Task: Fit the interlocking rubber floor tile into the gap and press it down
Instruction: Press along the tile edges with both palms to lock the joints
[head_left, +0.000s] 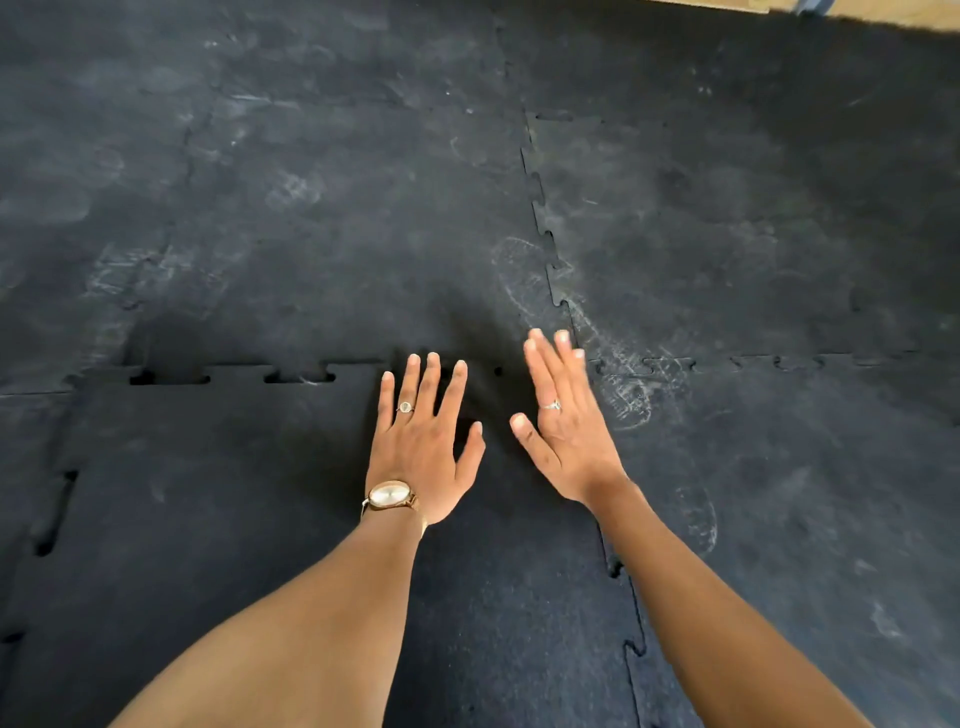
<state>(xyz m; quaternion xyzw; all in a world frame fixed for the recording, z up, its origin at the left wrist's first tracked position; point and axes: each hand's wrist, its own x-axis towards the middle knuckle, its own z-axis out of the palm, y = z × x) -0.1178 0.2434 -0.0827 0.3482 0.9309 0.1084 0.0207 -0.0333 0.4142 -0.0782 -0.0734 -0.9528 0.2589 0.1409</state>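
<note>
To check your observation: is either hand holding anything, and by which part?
Nothing is held. The left hand lies open and flat on the rubber tile; the right hand is open, fingers straight.

Black rubber floor tile (234, 519) lies flat beneath both hands, toothed edges showing; far seam left of the left hand (423, 441) gapped, tabs not fully seated.

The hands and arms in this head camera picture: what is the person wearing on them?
Both forearms are bare, with no sleeves in view. The left hand has a ring on one finger, and a round watch with a pale face and gold-coloured case sits on that wrist. The right hand wears a ring too. No gloves.
</note>
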